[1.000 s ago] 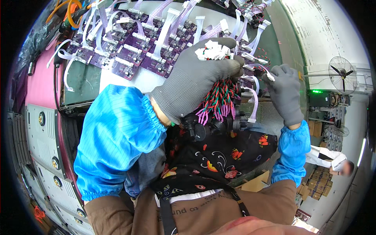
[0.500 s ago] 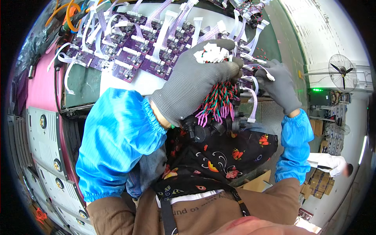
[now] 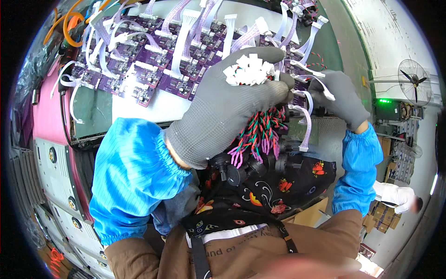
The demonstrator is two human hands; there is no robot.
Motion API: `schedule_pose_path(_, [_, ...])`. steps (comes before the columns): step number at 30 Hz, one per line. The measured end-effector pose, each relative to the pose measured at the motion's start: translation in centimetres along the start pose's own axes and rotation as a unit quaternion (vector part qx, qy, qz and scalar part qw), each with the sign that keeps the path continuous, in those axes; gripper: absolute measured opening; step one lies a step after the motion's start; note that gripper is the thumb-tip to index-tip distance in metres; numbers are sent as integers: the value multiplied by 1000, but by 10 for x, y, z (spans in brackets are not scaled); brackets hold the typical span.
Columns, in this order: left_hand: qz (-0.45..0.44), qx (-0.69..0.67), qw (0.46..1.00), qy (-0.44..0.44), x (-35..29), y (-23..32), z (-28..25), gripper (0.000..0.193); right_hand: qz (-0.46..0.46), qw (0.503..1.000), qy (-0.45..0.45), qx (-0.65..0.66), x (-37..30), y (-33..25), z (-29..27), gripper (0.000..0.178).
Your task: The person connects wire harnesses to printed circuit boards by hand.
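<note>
A grey knitted glove covers my left hand point(image 3: 227, 104), which is wrapped round a bundle of wires. Their white connectors point(image 3: 251, 69) bunch above the thumb and fingers. Below the hand hang the twisted red, green and black wires point(image 3: 260, 128) with purple ends, over several round black parts point(image 3: 237, 174). My right hand point(image 3: 341, 97), also gloved, is at the right end of the purple circuit boards point(image 3: 148, 74). Its fingers are bent and close together beside a white ribbon cable point(image 3: 325, 88). Cables and the board edge hide its fingertips, so what they pinch cannot be made out.
Many white and lilac ribbon cables point(image 3: 183, 44) stand up from the boards, which lie on a white sheet point(image 3: 134, 109). Orange tubing point(image 3: 69, 30) is at the far left, grey metal panels point(image 3: 58, 162) at the left. A person in white point(image 3: 397, 197) and a fan point(image 3: 413, 79) are off right.
The view has shifted slightly. The white connectors in my left hand show more fully, and that hand keeps its grip. My right hand stays at the boards' right end, its fingers still bent.
</note>
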State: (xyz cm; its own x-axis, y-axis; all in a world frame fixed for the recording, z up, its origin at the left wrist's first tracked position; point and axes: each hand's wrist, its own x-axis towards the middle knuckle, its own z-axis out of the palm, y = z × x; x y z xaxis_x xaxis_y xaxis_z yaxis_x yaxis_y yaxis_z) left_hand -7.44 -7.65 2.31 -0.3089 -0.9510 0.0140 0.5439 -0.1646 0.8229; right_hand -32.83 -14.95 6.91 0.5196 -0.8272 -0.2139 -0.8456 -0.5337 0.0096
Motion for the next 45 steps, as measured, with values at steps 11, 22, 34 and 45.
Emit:
schedule_pose_path(11, [-17, -90, 996, -6, 1, -3, -4, 53, 64, 965, 252, -19, -28, -24, 7, 21])
schedule_pose_path(22, [-36, -127, 991, -16, 2, -3, -4, 57, -69, 956, 158, 236, -19, -94, -3, 21])
schedule_pose_path(34, [-41, 28, 997, -56, -1, 10, 5, 58, 58, 824, 178, 534, -34, -78, -22, 12])
schedule_pose_path(45, [-54, -41, 998, -7, 1, 8, 0, 51, 183, 836, 376, 355, -109, -36, -17, 17])
